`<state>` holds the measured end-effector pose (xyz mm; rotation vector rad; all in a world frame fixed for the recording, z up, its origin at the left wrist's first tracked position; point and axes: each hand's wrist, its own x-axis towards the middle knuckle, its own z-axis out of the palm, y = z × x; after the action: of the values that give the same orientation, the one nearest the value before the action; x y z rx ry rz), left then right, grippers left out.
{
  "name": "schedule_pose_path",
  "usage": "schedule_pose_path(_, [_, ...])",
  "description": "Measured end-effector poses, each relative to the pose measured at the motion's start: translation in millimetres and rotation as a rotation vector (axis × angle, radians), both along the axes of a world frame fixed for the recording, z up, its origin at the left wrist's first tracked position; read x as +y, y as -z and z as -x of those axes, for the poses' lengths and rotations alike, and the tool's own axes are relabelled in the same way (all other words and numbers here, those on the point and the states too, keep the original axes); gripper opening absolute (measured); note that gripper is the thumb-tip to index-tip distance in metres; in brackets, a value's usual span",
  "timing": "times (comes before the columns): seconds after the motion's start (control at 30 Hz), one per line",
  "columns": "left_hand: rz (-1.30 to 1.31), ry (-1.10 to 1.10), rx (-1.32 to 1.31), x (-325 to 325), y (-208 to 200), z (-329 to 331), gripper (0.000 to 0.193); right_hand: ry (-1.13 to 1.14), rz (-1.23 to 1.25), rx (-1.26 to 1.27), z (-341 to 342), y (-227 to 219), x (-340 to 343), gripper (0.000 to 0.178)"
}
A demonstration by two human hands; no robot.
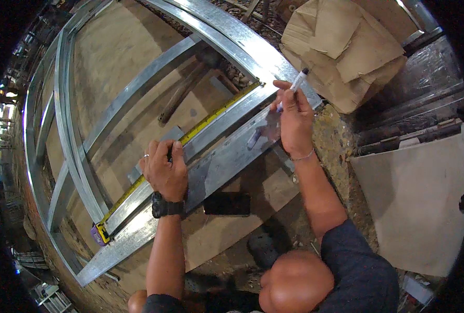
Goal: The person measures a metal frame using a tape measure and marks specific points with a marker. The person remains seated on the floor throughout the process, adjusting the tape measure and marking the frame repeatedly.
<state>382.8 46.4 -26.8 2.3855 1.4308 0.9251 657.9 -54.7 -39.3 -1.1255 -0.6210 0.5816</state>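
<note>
A yellow tape measure blade [211,119] runs stretched along a silver metal bar [227,133]. Its purple and yellow case [100,235] sits at the bar's near-left end. My left hand [164,169], wearing a ring and a black watch, is closed over the blade and bar partway along, fingers curled down. A white marker [298,79] with a dark end sticks up from the pinched fingers of my right hand [297,125], near the bar's far-right end. Beside the first bar lies a wider metal bar [211,172], with the right hand above it.
More silver bars form a large frame [60,104] to the left and back. A wooden-handled tool [182,91] lies inside it. Nearer me lies a black phone [227,204]. Crumpled cardboard [346,47] is at the far right, with a flat pale board [419,198] nearer.
</note>
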Motion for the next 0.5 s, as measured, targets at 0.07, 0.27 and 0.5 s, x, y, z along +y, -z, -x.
schedule_pose_path(0.07, [0.017, 0.0, -0.003, -2, -5, -2, 0.011, 0.031, -0.03, 0.026, -14, -2, 2, 0.04])
schedule_pose_path(0.27, [0.018, -0.001, 0.012, -1, -4, -1, 0.011, -0.091, 0.057, -0.001, -59, -23, 18, 0.045])
schedule_pose_path(0.5, [0.065, 0.0, 0.014, -3, -3, 1, 0.014, -0.173, 0.027, -0.051, -66, -9, 36, 0.027])
